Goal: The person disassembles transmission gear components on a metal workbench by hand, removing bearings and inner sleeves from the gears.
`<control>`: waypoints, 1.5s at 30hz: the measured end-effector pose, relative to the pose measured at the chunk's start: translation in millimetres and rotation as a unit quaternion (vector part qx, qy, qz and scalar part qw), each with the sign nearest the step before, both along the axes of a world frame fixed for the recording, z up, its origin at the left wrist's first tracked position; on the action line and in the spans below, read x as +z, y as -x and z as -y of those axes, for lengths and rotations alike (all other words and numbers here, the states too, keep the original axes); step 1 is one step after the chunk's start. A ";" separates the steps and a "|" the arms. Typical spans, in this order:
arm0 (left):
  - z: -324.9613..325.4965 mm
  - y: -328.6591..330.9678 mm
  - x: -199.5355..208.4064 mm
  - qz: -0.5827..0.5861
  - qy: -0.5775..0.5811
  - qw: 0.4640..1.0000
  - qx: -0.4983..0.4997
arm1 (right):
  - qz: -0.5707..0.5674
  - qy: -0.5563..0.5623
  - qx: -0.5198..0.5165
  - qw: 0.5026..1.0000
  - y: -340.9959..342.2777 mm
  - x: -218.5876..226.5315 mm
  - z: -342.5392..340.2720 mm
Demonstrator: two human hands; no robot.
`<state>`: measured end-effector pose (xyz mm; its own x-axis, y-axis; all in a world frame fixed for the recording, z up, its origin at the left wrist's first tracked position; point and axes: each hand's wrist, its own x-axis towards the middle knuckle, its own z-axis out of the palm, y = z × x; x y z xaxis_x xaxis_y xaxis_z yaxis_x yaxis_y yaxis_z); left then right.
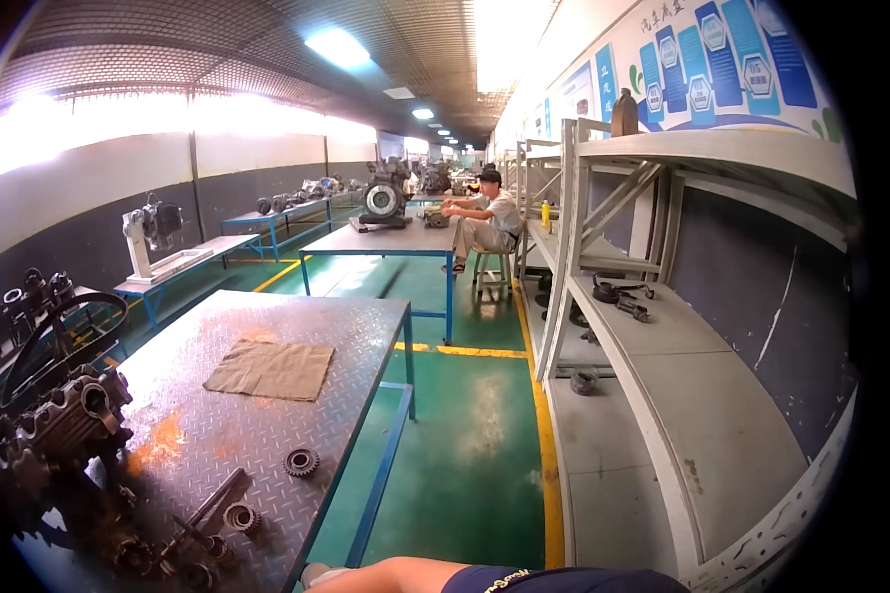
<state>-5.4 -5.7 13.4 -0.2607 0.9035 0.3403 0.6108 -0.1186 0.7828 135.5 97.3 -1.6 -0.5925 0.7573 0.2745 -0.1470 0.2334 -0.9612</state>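
Neither of my hands shows. A bare limb of mine (400, 571) crosses the lower edge out of dark blue cloth (564, 581), and I cannot tell whether it is an arm or a leg. Beside it stands a metal table (297, 321) with a tread-plate top. A brown cloth (270, 370) lies flat on it. Toward the near edge rest a toothed gear (302, 462), a second gear (240, 517), a long shaft (208, 499) and several small ring-shaped parts. A dark, greasy engine assembly (49, 435) stands at the left.
Grey shelving (613, 346) runs along the right wall, with dark metal parts (621, 296) on it. Farther off, a seated person (494, 212) handles a metal part (435, 217) at another table (381, 240), which also bears an engine (384, 193). Yellow lines (544, 445) mark the green floor.
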 end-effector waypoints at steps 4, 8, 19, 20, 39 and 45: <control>13.9 8.6 2.1 0.004 -0.025 0.999 -0.030 | -0.004 0.014 0.005 1.000 0.2 6.9 14.8; 9.4 15.5 -15.9 -0.013 -0.036 0.999 0.001 | 0.003 0.019 0.014 1.000 2.7 -0.4 11.7; 18.6 5.2 -2.1 0.017 -0.030 0.998 0.043 | 0.000 0.066 0.056 0.996 17.2 -16.8 17.8; 20.2 4.5 0.6 0.019 -0.028 0.999 0.043 | -0.009 0.051 0.039 0.998 25.6 -24.3 19.4; 17.6 -9.7 24.2 -0.132 -0.061 0.984 0.102 | -0.033 0.038 0.082 0.995 21.8 -6.6 3.5; 16.5 -14.3 26.7 -0.134 -0.096 0.982 0.095 | -0.110 0.148 0.211 0.960 40.3 -29.0 -31.0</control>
